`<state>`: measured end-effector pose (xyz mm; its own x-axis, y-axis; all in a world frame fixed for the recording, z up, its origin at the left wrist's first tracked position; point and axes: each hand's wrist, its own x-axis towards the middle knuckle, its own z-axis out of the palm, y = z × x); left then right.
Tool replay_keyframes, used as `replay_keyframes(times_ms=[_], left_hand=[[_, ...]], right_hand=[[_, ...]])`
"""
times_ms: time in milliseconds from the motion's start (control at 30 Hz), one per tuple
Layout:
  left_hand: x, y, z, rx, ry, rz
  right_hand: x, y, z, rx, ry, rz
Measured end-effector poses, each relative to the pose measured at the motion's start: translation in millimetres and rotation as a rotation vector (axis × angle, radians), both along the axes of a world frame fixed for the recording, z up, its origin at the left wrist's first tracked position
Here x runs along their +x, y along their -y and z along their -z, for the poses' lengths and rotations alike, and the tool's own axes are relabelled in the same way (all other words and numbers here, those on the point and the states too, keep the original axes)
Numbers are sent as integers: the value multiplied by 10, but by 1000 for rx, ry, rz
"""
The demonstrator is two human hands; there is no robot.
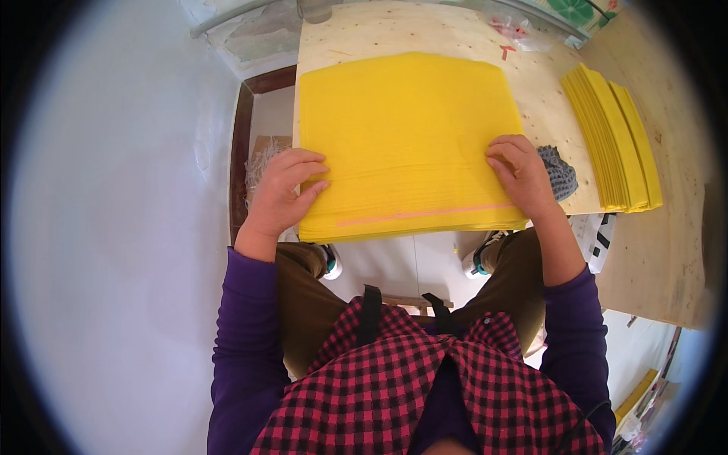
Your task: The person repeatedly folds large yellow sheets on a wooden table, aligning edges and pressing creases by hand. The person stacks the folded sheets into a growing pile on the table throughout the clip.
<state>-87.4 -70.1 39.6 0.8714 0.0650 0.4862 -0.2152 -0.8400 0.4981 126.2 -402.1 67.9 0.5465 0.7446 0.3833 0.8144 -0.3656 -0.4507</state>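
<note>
A broad stack of thin yellow cloth sheets (409, 114) lies in front of me, its layered near edge crossed by a pink line. My left hand (287, 191) rests on the stack's left edge, fingers bent and the thumb apart from them. On the right edge sits my right hand (522, 176), fingers curved over the top sheet with the thumb close by. No sheet shows lifted between the fingers of either hand.
The stack lies on a pale wooden table (364, 30). Folded yellow bundles (610, 144) lie to the right, past a grey knitted item (558, 171). Clear plastic (523, 34) lies at the far right. A white wall (114, 227) runs along the left.
</note>
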Motion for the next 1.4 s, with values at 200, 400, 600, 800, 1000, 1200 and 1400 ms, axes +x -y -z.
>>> replay_keyframes(times_ms=[200, 400, 600, 800, 1000, 1200, 1400], left_hand=[[27, -7, 2, 34, 60, -1], [13, 24, -30, 52, 95, -1], [-16, 51, -48, 50, 108, 35], [-35, 56, -51, 35, 77, 43], [-37, 69, -27, -9, 42, 15], [-38, 84, -16, -33, 30, 11], [-37, 81, -31, -34, 17, 17]], right_hand=[[0, 34, 3, 30, -35, 12], [27, 161, 12, 72, -28, 69], [139, 392, 120, 200, -73, 171], [236, 605, 233, 433, -571, 433], [260, 651, 334, 461, -667, 417], [277, 723, 324, 306, -477, 246], [292, 693, 207, 146, -370, 191]])
